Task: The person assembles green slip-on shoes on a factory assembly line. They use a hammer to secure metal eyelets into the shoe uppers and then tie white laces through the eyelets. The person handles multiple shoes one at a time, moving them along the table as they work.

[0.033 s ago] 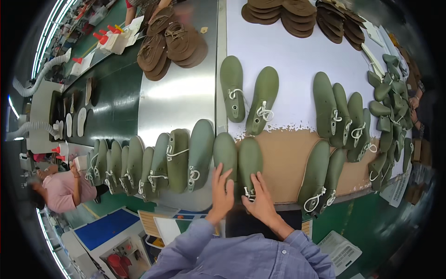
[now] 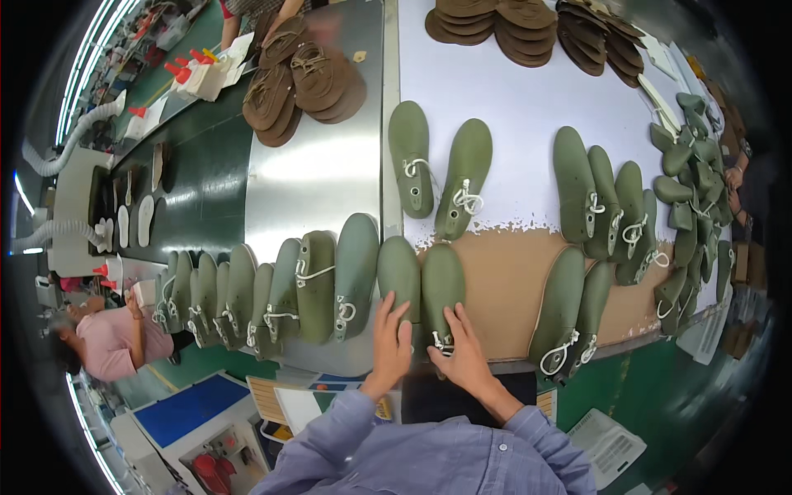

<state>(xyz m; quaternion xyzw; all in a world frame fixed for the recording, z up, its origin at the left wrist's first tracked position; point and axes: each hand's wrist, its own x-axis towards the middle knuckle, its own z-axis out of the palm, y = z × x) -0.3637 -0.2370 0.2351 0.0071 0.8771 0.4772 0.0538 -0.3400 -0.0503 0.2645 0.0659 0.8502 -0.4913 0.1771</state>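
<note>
Two green shoe lasts with white cords stand side by side at the table's near edge, directly in front of me. My left hand (image 2: 391,340) covers the heel end of the left shoe last (image 2: 400,266), its fingers laid along it and hiding that end. My right hand (image 2: 460,346) holds the neighbouring shoe last (image 2: 443,276) near its corded end, thumb on one side and fingers on the other. Just left of my left hand is a larger green last (image 2: 356,264). Farther off, another pair, a left last (image 2: 410,157) and a right last (image 2: 466,177), lies on white sheeting.
A row of green lasts (image 2: 239,285) runs leftward along the edge. More lasts (image 2: 569,297) lie right, beside a heap (image 2: 693,198). Brown shoe uppers (image 2: 322,78) and stacked brown soles (image 2: 524,29) are at the back. One person (image 2: 115,330) stands left; others' hands show at the far edges.
The view has shifted very slightly. My hands stay on the same two lasts, and nothing else has visibly moved.
</note>
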